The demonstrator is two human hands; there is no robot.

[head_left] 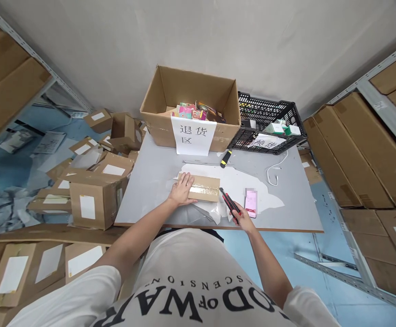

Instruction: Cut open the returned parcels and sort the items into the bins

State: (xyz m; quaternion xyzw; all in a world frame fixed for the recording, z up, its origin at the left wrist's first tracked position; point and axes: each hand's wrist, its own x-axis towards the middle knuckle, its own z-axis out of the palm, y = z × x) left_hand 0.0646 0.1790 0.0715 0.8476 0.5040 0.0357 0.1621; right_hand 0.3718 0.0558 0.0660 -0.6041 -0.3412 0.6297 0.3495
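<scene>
A small taped cardboard box [205,187] lies on the table, with shiny clear tape across it. My left hand [183,188] grips its left end, fingers over the top and thumb along the near side. In my right hand [241,218] is a black and red utility knife [229,200], its front end pointing at the right end of the box. Whether the blade touches the cardboard I cannot tell. Under the box are white plastic wrapping [248,181] and a piece of clear plastic [214,211]. Right of the knife lies a phone [251,204] with a lit pink screen.
A large open carton [153,122] with colourful packets and a paper sign stands behind. Beside it is a black plastic crate [298,120] holding small boxes. A yellow-black cutter [225,159] and white cable [269,175] lie on the table [150,181]. Cartons [93,200] crowd the left.
</scene>
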